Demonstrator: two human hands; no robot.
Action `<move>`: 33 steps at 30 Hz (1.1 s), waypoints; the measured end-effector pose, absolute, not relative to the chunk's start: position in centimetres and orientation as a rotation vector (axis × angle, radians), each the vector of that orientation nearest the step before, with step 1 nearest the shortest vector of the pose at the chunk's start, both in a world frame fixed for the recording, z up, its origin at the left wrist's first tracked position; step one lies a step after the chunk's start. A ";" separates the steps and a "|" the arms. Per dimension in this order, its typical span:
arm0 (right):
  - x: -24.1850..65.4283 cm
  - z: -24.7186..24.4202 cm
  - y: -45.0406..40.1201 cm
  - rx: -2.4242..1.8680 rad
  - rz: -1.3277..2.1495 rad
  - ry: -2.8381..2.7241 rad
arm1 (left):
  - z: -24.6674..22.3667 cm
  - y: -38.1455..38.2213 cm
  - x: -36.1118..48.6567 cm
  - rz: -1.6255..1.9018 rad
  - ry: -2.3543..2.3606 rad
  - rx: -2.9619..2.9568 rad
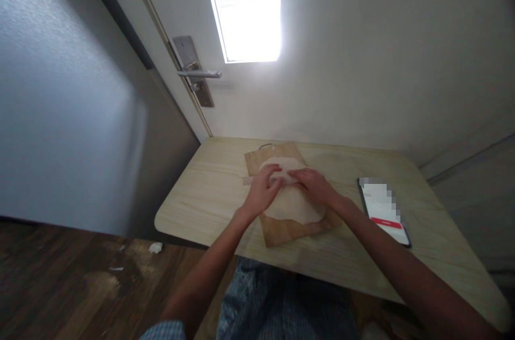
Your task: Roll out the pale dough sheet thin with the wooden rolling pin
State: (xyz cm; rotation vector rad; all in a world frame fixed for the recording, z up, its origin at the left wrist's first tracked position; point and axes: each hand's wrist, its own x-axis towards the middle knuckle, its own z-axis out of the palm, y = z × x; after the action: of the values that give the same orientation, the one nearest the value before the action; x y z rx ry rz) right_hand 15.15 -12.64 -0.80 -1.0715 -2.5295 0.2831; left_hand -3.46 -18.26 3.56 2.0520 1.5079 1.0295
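A wide, flat sheet of pale dough (295, 205) lies on a wooden cutting board (281, 233). Across the dough, toward its far part, rests a light wooden rolling pin (248, 180), its left end sticking out past the board's edge. My left hand (263, 187) lies over the pin left of its middle, fingers curved around it. Close beside it, my right hand (314, 184) covers the right part of the pin with bent fingers. The right end of the pin is hidden under that hand.
The board sits on a light wood table (209, 184) against a white door with a metal handle (201, 74) and a bright window. A lit phone (384, 211) lies to the right of my right forearm. Scraps of white litter (155, 248) are on the dark floor.
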 end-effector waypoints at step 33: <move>11.4 -1.4 -7.8 -1.470 -0.004 -2.402 | -0.2 -9.2 -3.9 0.428 2.251 2.255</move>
State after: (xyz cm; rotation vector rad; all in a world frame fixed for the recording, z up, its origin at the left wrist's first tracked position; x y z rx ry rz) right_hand 11.38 -7.76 -1.40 -1.4697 -2.4025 -0.0044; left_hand -3.86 -9.17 -0.23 2.2548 2.2506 0.4280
